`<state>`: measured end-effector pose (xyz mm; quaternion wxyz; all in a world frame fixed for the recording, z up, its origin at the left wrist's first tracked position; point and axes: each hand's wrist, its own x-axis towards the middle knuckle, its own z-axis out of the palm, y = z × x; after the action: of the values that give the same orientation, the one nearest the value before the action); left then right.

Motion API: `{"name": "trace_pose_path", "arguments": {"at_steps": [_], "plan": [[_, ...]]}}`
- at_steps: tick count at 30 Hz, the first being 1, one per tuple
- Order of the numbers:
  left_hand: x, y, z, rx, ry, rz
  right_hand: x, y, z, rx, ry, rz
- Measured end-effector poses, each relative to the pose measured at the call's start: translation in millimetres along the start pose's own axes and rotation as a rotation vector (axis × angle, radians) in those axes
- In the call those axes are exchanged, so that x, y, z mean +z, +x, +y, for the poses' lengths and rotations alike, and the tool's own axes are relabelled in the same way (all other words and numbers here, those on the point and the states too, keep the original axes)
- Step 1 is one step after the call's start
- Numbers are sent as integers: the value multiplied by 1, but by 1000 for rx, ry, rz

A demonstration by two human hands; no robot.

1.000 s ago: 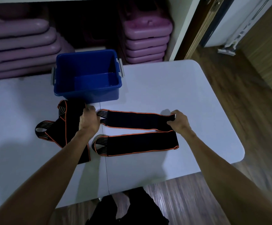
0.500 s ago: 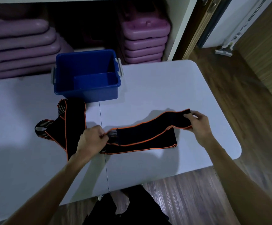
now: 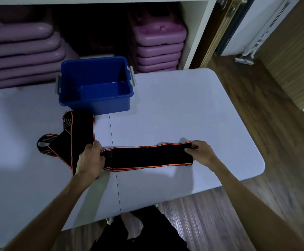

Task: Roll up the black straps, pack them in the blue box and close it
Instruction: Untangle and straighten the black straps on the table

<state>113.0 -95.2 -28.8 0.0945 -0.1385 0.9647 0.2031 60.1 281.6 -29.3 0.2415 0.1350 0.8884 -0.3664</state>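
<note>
Black elastic with orange edging: one strap [image 3: 147, 157] lies folded double and flat on the white table [image 3: 184, 109], running left to right near the front edge. The left hand [image 3: 89, 160] pinches its striped left end, fingers curled over the fabric. The right hand [image 3: 201, 152] pinches the right, folded end between thumb and fingertips. The strap is held lightly taut between the two hands.

A second strap [image 3: 78, 134] lies loosely crossed on the table to the left, just in front of the blue box [image 3: 95, 84]; the left wrist lies over its near end.

Assessment: the step in hand appears to be squaring the doubled strap before rolling. To do it well, the orange edges of both layers should be aligned along the whole length, and the roll started tight from one end with the other end held under tension. A loose or skewed first turn would probably telescope and spring open, as the material looks stretchy.

Container: the blue box stands open at the back of the table with grey latches on both sides. Its interior shows only a bare blue floor; no strap is packed. No lid is in view. Packing and closing are not yet begun.
</note>
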Motion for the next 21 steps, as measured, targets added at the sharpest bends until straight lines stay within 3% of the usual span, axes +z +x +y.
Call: {"name": "trace_pose_path", "arguments": {"at_steps": [6,11,16,21], "plan": [[5,-7,5,-28,41,-39,9,1,-3,-5,63,-46],[-8,0,-5,1,-47,41,5,3,-10,17,204,-289],[-41,11,-33,-30,-105,238,13,8,-35,-14,264,-439],[-88,18,-86,-232,-204,415,46,5,-90,-109,220,-638]]}}
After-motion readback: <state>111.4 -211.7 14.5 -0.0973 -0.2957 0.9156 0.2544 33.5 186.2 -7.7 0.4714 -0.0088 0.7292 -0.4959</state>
